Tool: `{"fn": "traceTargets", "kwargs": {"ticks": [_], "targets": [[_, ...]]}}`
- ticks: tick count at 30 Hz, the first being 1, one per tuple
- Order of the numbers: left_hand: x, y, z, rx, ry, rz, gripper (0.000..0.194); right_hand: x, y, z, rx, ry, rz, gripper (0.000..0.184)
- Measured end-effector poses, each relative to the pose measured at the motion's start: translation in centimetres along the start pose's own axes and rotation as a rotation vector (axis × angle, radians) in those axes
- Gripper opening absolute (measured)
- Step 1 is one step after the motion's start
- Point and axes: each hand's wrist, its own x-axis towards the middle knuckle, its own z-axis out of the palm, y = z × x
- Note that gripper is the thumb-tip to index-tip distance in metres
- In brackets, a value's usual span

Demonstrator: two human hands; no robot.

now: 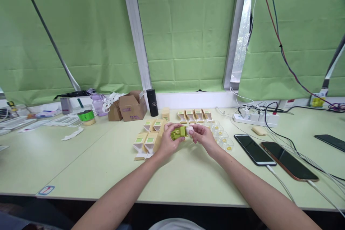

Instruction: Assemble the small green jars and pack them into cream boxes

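My left hand (167,143) is closed around a small green bottle (176,133), which lies tilted on its side above the table. At the bottle's right end, the fingers of my right hand (206,137) pinch a whitish cap (189,129). Whether the cap sits fully on the neck I cannot tell. Just left of my hands stand several small cream boxes (140,143) with open flaps. Several clear plastic cups (224,140) with yellow spots are by my right hand, partly hidden by it. Behind, a row of open cream boxes (194,115) stands side by side.
A black cylinder (152,102) and an open cardboard box (133,107) stand at the back. Two phones (254,150) with charging cables lie to the right, near a white power strip (256,118). A green-banded cup (86,116) and a purple bottle (99,105) are on the left.
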Motion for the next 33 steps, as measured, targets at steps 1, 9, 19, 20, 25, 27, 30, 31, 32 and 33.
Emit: {"fn": "traceTargets", "kwargs": {"ticks": [1,9,19,20,25,27,30,31,32,33], "targets": [[-0.03,0.12,0.01,0.002,-0.005,0.0,0.046,-0.01,-0.01,0.01,-0.011,-0.007,-0.004,0.045],[-0.14,0.36,0.06,-0.022,-0.013,0.005,0.048,0.0,0.32,-0.1,-0.034,-0.018,-0.024,0.044],[-0.18,0.1,0.02,-0.037,0.0,-0.003,0.049,-0.04,0.71,-0.18,-0.056,-0.01,-0.059,0.047],[-0.18,0.14,0.0,-0.03,0.001,0.001,0.049,-0.05,0.75,-0.15,-0.052,-0.011,-0.059,0.048],[-0.27,0.54,0.01,0.001,0.002,0.015,0.048,-0.17,0.81,0.09,-0.055,-0.013,-0.054,0.049],[-0.33,0.6,0.07,-0.004,0.008,0.01,0.048,-0.27,0.73,0.16,-0.066,-0.012,-0.053,0.049],[-0.38,0.46,0.12,-0.014,0.01,0.014,0.046,-0.42,0.66,0.21,-0.085,-0.019,-0.051,0.049],[-0.38,0.37,0.12,-0.013,0.006,0.018,0.046,-0.45,0.69,0.22,-0.09,-0.025,-0.05,0.049],[-0.38,0.28,0.12,-0.011,0.004,0.02,0.045,-0.47,0.75,0.22,-0.094,-0.032,-0.05,0.05],[-0.37,0.2,0.11,-0.009,0.002,0.018,0.045,-0.48,0.84,0.24,-0.096,-0.038,-0.049,0.05]]}}
